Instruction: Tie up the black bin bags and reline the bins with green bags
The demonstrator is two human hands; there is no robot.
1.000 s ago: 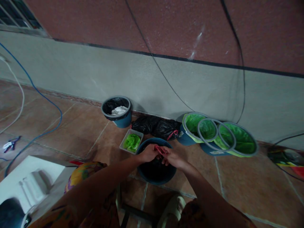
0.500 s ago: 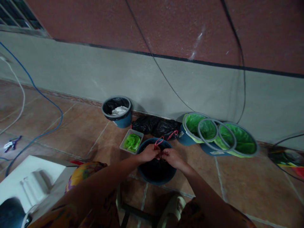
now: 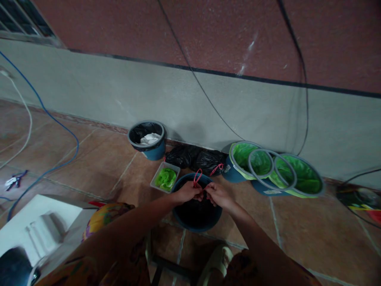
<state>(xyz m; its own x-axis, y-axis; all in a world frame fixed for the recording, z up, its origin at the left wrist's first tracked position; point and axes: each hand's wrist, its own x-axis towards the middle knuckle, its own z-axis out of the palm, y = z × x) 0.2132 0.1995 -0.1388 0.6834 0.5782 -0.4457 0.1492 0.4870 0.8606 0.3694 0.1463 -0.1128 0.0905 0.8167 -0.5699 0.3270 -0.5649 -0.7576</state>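
Over a blue bin (image 3: 197, 227) between my feet, both hands meet at a red drawstring (image 3: 197, 177). My left hand (image 3: 190, 192) is closed on it, and a loop stands up above the fingers. Close beside it, my right hand (image 3: 218, 195) pinches the string, its fingertips near the left ones. Below the hands a black garbage bag (image 3: 195, 212) fills the dark inside of the bin; its folds are hard to make out. A white tray (image 3: 155, 183) with bright green plastic bags (image 3: 166, 179) stands at the bin's left.
Black tied bags (image 3: 195, 158) with red strings lie along the wall. Left of them stands a bin (image 3: 154, 153) with a black liner and white paper. Green-lined bins (image 3: 238, 172) and loose grey rings (image 3: 293, 174) are at right. A blue cable (image 3: 77, 145) crosses the floor near a white box (image 3: 44, 210).
My right hand has shifted slightly to the right, away from the left one. The red loop stands more upright above my left fingers.
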